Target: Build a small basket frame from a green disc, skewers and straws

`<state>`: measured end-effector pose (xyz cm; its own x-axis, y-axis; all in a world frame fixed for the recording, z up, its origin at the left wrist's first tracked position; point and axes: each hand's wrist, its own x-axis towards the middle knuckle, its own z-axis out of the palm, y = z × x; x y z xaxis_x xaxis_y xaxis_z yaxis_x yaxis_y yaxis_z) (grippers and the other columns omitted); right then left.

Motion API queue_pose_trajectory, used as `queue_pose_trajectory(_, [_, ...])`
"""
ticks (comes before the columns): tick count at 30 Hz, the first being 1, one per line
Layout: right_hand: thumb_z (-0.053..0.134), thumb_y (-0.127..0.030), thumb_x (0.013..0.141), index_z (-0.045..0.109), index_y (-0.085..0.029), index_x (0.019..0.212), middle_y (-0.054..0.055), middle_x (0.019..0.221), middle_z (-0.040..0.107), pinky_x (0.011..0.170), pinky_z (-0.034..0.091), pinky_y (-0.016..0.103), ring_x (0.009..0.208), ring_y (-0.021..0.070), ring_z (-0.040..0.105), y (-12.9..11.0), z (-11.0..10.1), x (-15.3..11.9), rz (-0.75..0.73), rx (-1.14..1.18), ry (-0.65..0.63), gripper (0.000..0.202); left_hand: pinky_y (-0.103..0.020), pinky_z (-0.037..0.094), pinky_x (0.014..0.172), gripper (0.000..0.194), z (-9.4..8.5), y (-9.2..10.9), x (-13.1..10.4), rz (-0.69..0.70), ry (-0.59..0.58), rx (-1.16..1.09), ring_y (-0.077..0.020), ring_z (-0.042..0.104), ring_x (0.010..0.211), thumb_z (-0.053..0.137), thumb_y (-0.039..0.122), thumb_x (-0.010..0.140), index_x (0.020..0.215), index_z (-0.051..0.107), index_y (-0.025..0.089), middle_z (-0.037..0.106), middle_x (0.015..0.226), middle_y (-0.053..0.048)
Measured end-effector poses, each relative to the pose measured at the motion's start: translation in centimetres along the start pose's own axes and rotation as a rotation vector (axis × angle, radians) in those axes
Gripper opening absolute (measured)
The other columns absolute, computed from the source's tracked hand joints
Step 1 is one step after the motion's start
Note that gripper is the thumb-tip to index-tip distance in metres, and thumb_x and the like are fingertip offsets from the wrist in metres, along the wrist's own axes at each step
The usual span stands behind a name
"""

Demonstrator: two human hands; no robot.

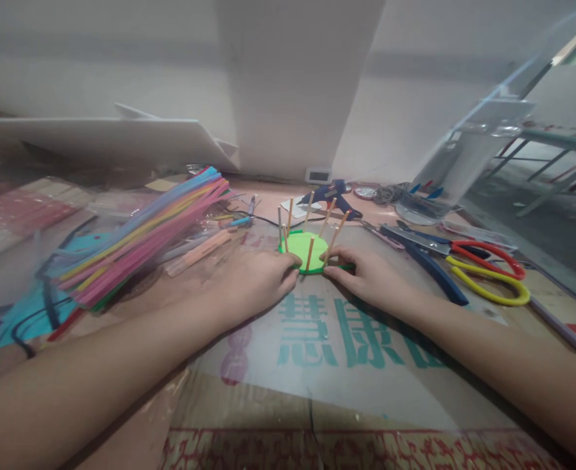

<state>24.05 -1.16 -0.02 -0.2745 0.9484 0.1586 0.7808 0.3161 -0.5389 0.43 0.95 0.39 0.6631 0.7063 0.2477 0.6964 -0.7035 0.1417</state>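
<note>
A bright green round disc (306, 244) lies on the table, with several thin wooden sticks (310, 253) standing up around its edge. Along its rim runs a dark green pipe cleaner (312, 271), whose loose end sticks out past my right fingers. My left hand (272, 267) pinches the disc's front left edge, thumb and forefinger closed over the rim. On the opposite side, my right hand (349, 266) has its thumb and fingers closed on the pipe cleaner against the disc. The exact contact under the fingertips is hidden.
A bundle of coloured pipe cleaners (151, 235) lies left. Behind the disc is a blue glue gun (331, 196). Scissors with red and yellow handles (488, 277) and dark blue-handled pliers (434, 271) lie right. A clear plastic container (424, 205) stands at the back right.
</note>
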Motion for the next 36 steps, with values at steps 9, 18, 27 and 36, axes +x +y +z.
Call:
queue_pose_trajectory(9, [0.06, -0.034, 0.09, 0.07, -0.023, 0.109, 0.007, 0.102, 0.077, 0.09, 0.054, 0.042, 0.098, 0.0265, 0.071, -0.1, 0.0, 0.1, 0.025, 0.009, -0.008, 0.024, -0.034, 0.047, 0.067, 0.03, -0.8, 1.2, 0.5, 0.003, -0.092, 0.128, -0.0269, 0.072, 0.084, 0.048, 0.037, 0.1, 0.103, 0.072, 0.02, 0.077, 0.092, -0.009])
queue_pose_trajectory(18, [0.061, -0.033, 0.09, 0.07, -0.022, 0.11, 0.007, 0.102, 0.077, 0.09, 0.053, 0.04, 0.096, 0.0253, 0.071, -0.3, -0.1, 0.2, 0.067, -0.008, -0.023, 0.024, -0.034, 0.046, 0.068, 0.031, -0.3, 1.1, 0.2, 0.003, -0.052, 0.129, -0.0258, 0.072, 0.084, 0.045, 0.037, 0.101, 0.106, 0.071, 0.021, 0.077, 0.093, -0.008])
queue_pose_trajectory(27, [0.06, -0.032, 0.09, 0.071, -0.023, 0.108, 0.006, 0.099, 0.078, 0.089, 0.054, 0.039, 0.095, 0.0253, 0.071, -0.2, 0.0, 0.1, 0.057, 0.006, -0.016, 0.023, -0.033, 0.047, 0.069, 0.029, -0.1, -0.3, -0.4, 0.024, 0.015, 0.088, -0.0241, 0.073, 0.082, 0.048, 0.032, 0.098, 0.113, 0.071, 0.023, 0.078, 0.096, -0.007])
queue_pose_trajectory(36, [0.06, -0.031, 0.091, 0.07, -0.021, 0.11, 0.006, 0.097, 0.077, 0.088, 0.054, 0.038, 0.093, 0.025, 0.072, -0.6, -0.1, 0.1, 0.073, -0.018, -0.018, 0.024, -0.029, 0.045, 0.066, 0.031, -0.3, 0.2, -0.1, 0.011, -0.003, 0.121, -0.0206, 0.07, 0.075, 0.047, 0.035, 0.099, 0.108, 0.074, 0.023, 0.077, 0.088, -0.007])
